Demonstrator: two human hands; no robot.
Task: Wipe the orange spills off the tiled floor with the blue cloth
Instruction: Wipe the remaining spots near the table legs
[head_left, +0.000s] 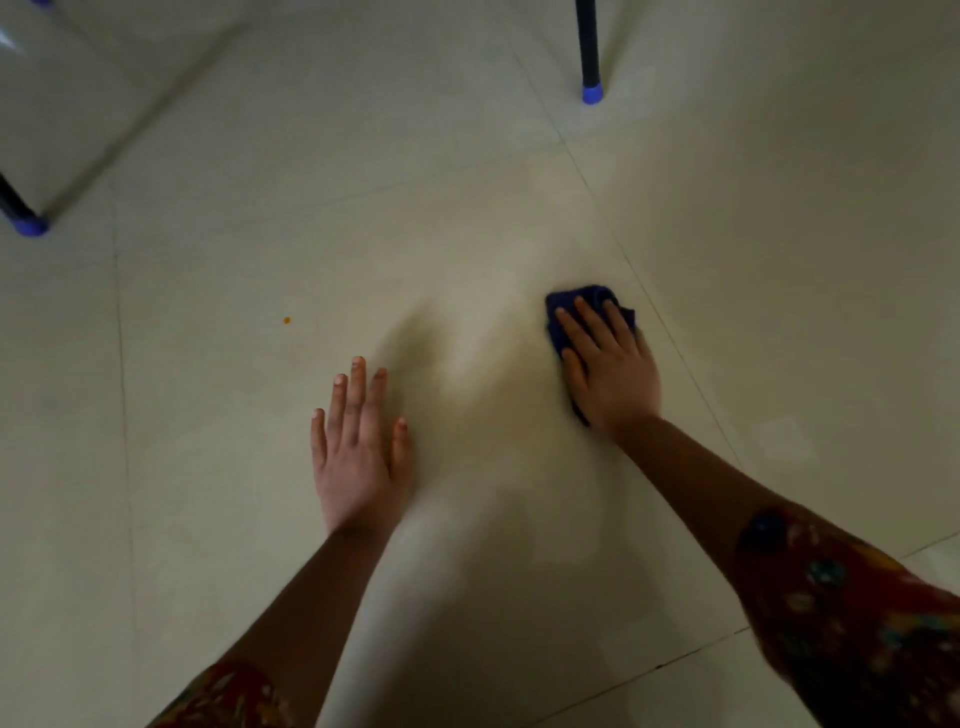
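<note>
Head camera: a person is leaning over a pale tiled floor (249, 467), both arms reaching forward. The right hand (610, 369) is pressing down on a bunched blue cloth (589, 296), its fingers lying straight and slightly spread across the top rather than curling round it. The cloth is showing beyond the fingertips and along the thumb side of the hand, and a dark edge is peeking out beside the heel of the palm. It is sitting right of centre, just left of a grout line (670, 338) running diagonally across the floor.

The left hand (358, 457) is resting flat on the tile, fingers straight and close together, holding nothing. It is lying nearer the person than the right hand and well apart from the cloth, with bare tile between the two. A single small orange spot (287, 320) is showing on the tile beyond and to the left of the left hand, so the left hand is lying between the spot and the cloth.

Red patterned fabric is covering the upper forearms: the right sleeve (857, 613) at the lower right, the left sleeve (228, 696) at the bottom edge. Two dark furniture legs are standing on the floor, one at the top right of centre (588, 47) and one at the left edge (13, 200), each ending in a blue cap (591, 94)
</note>
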